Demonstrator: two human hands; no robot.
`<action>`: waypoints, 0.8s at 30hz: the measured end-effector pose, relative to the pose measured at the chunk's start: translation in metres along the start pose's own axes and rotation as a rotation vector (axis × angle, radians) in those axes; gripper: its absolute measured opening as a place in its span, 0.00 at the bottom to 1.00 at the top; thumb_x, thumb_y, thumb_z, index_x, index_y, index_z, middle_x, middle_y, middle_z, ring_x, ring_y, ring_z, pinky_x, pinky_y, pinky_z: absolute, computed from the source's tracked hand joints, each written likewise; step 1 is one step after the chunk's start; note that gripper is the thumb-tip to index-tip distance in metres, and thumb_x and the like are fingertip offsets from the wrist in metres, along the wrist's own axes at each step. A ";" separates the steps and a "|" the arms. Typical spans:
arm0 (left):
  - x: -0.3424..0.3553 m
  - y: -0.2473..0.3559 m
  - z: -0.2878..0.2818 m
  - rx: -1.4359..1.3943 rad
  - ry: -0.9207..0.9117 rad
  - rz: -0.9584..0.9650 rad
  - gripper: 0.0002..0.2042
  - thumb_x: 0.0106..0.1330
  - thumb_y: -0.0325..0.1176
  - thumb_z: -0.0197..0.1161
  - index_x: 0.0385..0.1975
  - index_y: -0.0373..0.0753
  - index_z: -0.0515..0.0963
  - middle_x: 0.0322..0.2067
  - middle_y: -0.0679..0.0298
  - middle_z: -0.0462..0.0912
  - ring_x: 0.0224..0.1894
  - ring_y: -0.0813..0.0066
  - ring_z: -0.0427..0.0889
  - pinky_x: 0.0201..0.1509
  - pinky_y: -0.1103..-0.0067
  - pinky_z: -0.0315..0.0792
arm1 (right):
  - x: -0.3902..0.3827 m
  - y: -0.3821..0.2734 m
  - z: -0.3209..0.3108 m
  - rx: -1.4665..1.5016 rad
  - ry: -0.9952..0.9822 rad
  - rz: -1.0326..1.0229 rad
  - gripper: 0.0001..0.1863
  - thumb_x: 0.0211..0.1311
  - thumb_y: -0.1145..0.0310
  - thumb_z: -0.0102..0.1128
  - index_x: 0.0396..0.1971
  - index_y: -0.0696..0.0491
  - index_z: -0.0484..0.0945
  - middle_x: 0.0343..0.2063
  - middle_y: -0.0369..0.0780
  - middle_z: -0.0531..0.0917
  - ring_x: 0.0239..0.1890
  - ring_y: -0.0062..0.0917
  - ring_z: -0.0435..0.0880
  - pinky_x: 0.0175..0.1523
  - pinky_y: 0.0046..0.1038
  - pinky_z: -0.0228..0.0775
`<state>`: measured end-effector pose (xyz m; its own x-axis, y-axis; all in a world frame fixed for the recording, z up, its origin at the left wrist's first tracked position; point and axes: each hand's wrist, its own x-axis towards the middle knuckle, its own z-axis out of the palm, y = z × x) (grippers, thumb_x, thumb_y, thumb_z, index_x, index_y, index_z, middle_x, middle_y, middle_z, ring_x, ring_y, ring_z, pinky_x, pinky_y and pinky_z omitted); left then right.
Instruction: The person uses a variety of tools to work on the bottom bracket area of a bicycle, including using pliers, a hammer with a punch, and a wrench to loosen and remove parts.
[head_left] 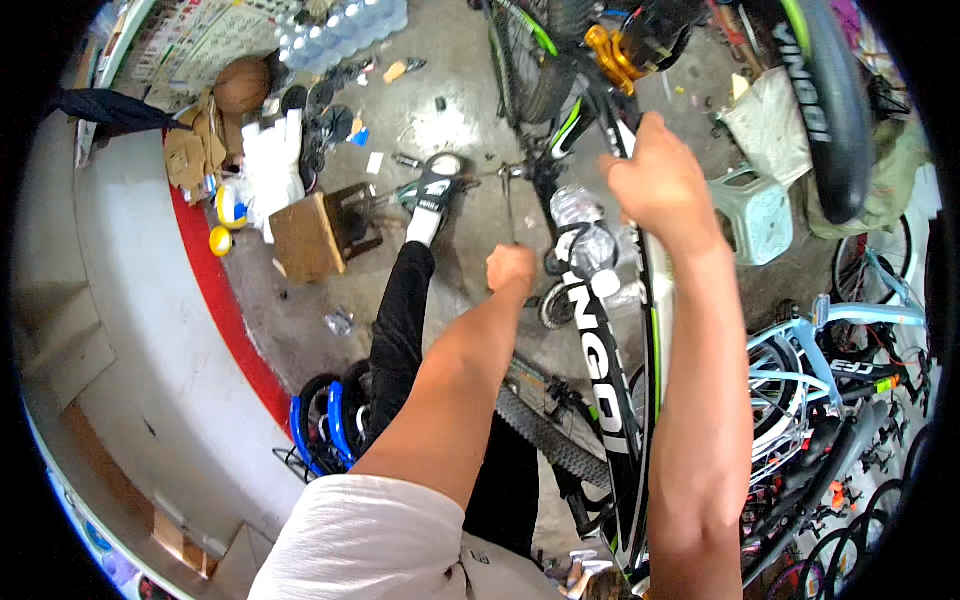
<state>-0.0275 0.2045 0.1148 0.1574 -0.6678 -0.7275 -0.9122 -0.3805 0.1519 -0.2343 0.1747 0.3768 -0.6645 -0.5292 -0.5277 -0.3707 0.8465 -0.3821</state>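
A black, white and green bicycle point(597, 375) stretches away in front of me, with a clear plastic bottle point(598, 245) on its frame. My left hand point(512, 268) is closed round the near end of a slim metal wrench point(509, 205). The wrench's far end meets the bicycle's crank and pedal area point(507, 172); the exact contact is too small to make out. My right hand point(660, 180) is closed at the upper part of the frame, its fingers partly hidden. To the left of the wrench, my foot in a black slipper point(437, 185) is beside the pedal.
A small wooden stool point(308, 238) is at the left, a pale green plastic stool point(752, 215) at the right. A light blue bicycle point(815, 365) and loose parts crowd the right side. Packed bottles point(345, 32), a basketball point(242, 85) and scattered bits lie at far left.
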 end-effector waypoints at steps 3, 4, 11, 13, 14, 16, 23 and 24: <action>0.004 0.002 -0.002 0.044 0.026 -0.034 0.20 0.67 0.45 0.57 0.45 0.37 0.88 0.47 0.47 0.88 0.52 0.44 0.86 0.57 0.58 0.79 | -0.002 -0.006 0.001 -0.034 -0.001 -0.005 0.24 0.56 0.69 0.59 0.50 0.67 0.74 0.46 0.63 0.84 0.54 0.57 0.83 0.62 0.49 0.73; 0.003 0.001 -0.003 0.056 0.017 -0.021 0.20 0.68 0.46 0.57 0.46 0.37 0.88 0.48 0.47 0.88 0.53 0.44 0.86 0.58 0.59 0.79 | -0.002 -0.007 0.001 -0.001 0.007 -0.031 0.24 0.56 0.69 0.59 0.51 0.67 0.74 0.46 0.63 0.84 0.54 0.57 0.83 0.62 0.49 0.73; 0.008 -0.004 0.000 0.084 -0.024 -0.025 0.21 0.69 0.47 0.57 0.45 0.37 0.88 0.48 0.47 0.87 0.53 0.44 0.86 0.58 0.59 0.79 | -0.004 -0.005 0.004 0.069 -0.023 0.002 0.23 0.56 0.71 0.57 0.51 0.66 0.74 0.49 0.62 0.83 0.56 0.55 0.82 0.63 0.47 0.73; 0.010 -0.005 0.003 0.101 0.022 -0.012 0.21 0.68 0.46 0.57 0.44 0.36 0.88 0.48 0.46 0.87 0.52 0.43 0.86 0.57 0.58 0.79 | -0.004 -0.005 0.003 0.081 -0.032 0.005 0.22 0.56 0.72 0.57 0.51 0.66 0.74 0.49 0.62 0.83 0.56 0.55 0.82 0.63 0.47 0.73; 0.014 -0.002 0.005 0.080 -0.064 -0.023 0.21 0.68 0.46 0.57 0.44 0.36 0.88 0.48 0.46 0.87 0.52 0.43 0.86 0.57 0.58 0.79 | -0.006 -0.004 0.002 0.048 -0.014 -0.001 0.22 0.57 0.72 0.58 0.51 0.66 0.74 0.48 0.62 0.84 0.56 0.54 0.83 0.63 0.46 0.74; 0.015 -0.002 0.006 0.024 -0.174 -0.066 0.21 0.68 0.46 0.57 0.44 0.36 0.88 0.48 0.46 0.87 0.52 0.43 0.86 0.57 0.58 0.80 | -0.006 -0.005 0.000 0.025 -0.056 0.004 0.22 0.57 0.72 0.59 0.50 0.65 0.74 0.46 0.62 0.84 0.55 0.55 0.83 0.62 0.47 0.74; 0.003 0.001 -0.005 0.029 -0.057 -0.033 0.23 0.68 0.46 0.55 0.46 0.30 0.86 0.47 0.41 0.87 0.53 0.42 0.86 0.56 0.58 0.79 | -0.010 -0.013 0.000 0.006 0.016 -0.005 0.21 0.56 0.72 0.59 0.48 0.66 0.75 0.46 0.63 0.84 0.54 0.56 0.83 0.61 0.49 0.74; 0.003 0.002 -0.007 0.044 -0.069 -0.060 0.21 0.67 0.45 0.58 0.46 0.36 0.88 0.49 0.45 0.87 0.54 0.44 0.86 0.58 0.58 0.79 | -0.010 -0.015 0.000 0.020 -0.012 0.012 0.21 0.55 0.71 0.59 0.48 0.66 0.75 0.46 0.62 0.84 0.54 0.55 0.83 0.61 0.48 0.74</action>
<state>-0.0266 0.1969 0.1174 0.1869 -0.5986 -0.7790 -0.9181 -0.3885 0.0782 -0.2219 0.1672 0.3872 -0.6611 -0.5196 -0.5412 -0.3496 0.8516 -0.3905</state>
